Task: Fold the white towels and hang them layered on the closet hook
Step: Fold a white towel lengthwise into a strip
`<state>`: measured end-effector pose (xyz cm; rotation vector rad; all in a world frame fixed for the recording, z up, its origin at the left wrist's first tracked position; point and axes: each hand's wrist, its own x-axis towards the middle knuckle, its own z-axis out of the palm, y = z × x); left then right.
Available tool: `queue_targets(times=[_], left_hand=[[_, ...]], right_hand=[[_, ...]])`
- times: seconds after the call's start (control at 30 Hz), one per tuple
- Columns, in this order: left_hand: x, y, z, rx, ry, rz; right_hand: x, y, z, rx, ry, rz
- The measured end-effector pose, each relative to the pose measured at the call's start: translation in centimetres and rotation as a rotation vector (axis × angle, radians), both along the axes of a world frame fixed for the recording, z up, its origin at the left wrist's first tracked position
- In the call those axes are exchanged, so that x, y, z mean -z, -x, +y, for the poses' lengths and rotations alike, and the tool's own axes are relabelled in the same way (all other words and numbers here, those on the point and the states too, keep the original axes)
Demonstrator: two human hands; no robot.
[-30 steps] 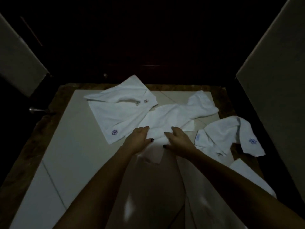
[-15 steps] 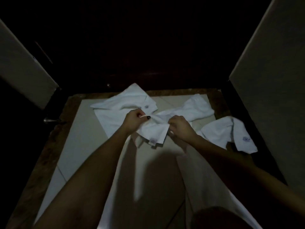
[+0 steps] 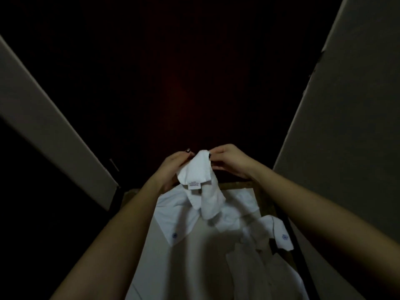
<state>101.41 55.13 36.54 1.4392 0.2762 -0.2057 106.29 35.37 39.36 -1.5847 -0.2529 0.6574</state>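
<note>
Lifted towel (image 3: 201, 180) off the floor, my left hand (image 3: 173, 169) and right hand (image 3: 229, 161) grasping its top edge; should align corners before folding.

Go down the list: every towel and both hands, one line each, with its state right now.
Held towel: lifted off the surface, pinched at its top, hanging crumpled, label showing.
Left towel: lying on the floor, spread, unfolded.
Right towel: lying on the floor, crumpled, unfolded.
Left hand: closed on the held towel's top edge.
Right hand: closed on the same top edge.
Closet hook: not visible in the dark.
</note>
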Motion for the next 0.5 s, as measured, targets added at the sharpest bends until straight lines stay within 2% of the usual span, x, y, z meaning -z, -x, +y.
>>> queue_targets(times=[0.1, 0.3, 0.5], left_hand=[[-7.9, 1.7, -1.0, 0.053, 0.128, -0.033], [-23.3, 4.3, -1.7, -0.052, 0.062, -0.076], [-37.3, 7.5, -1.1, -0.112, -0.016, -0.101]], right_hand=[[-8.0, 1.4, 0.2, 0.033, -0.143, 0.068], [-22.8, 4.1, 0.9, 0.076, -0.214, 0.117], [-37.3, 6.1, 2.0, 0.006, -0.079, -0.049]])
